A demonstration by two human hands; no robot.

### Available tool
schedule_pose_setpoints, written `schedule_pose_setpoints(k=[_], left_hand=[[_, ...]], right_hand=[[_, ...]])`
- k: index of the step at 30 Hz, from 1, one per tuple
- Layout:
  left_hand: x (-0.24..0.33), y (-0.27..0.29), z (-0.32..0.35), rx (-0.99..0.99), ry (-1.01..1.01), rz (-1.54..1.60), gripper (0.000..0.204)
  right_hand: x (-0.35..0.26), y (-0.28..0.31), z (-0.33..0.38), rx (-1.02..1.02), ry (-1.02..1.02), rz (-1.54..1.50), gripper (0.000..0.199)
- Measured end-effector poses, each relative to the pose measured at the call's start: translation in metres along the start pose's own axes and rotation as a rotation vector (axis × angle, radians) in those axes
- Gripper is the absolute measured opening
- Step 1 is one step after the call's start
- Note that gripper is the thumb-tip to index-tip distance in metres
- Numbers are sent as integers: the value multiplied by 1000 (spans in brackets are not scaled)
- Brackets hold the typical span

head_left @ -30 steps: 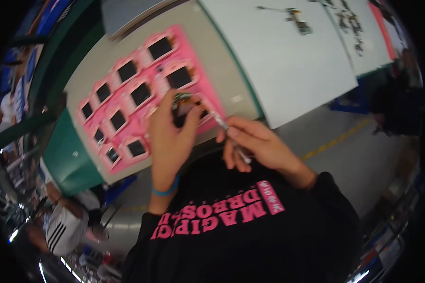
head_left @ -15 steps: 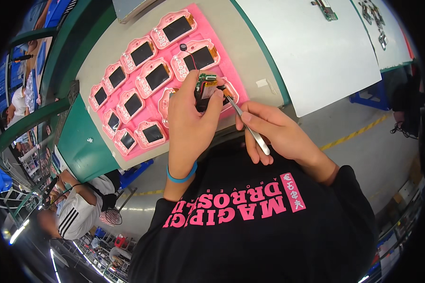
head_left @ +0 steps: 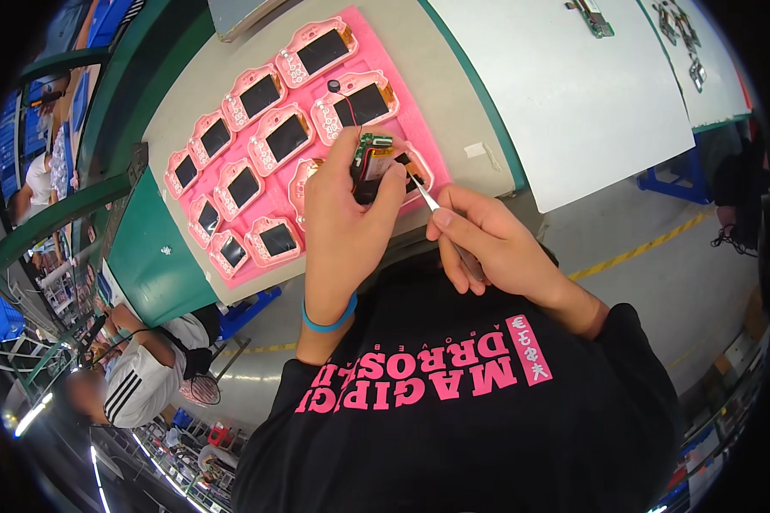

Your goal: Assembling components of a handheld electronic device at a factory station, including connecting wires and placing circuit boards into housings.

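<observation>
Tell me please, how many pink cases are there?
12: four cases in the far row of the mat, four in the middle row, four in the near row, where the left hand partly covers two. Others may be hidden beneath it.

Beige tabletop (head_left: 449,96), green-edged: pink mat (head_left: 368,58) on it (bearing pink screen-fitted shells (head_left: 280,139)); white sheet (head_left: 565,103) alongside.

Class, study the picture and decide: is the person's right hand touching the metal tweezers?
Touching. The head view shows the tweezers pinched between the thumb and fingers of the right hand.
</observation>
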State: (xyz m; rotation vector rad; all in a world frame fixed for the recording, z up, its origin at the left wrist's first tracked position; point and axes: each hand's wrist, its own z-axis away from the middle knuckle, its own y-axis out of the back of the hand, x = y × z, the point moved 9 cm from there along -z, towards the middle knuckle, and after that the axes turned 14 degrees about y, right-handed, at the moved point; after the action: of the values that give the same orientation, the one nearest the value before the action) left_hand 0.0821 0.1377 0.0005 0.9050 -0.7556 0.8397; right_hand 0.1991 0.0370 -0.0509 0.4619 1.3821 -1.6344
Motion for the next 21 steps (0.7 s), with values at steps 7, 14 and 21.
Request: schedule_pose_setpoints(k=[7,14,21], left_hand=[[-26,9,21,-158,246,172,24],[-37,-1,24,-269,290,263,25],[-36,-5,22,-298,278,257,26]], right_hand=[[-8,3,6,33,207,222,15],[-22,5,11,63,401,568,7],[-31,7,19,174,465,730,7]])
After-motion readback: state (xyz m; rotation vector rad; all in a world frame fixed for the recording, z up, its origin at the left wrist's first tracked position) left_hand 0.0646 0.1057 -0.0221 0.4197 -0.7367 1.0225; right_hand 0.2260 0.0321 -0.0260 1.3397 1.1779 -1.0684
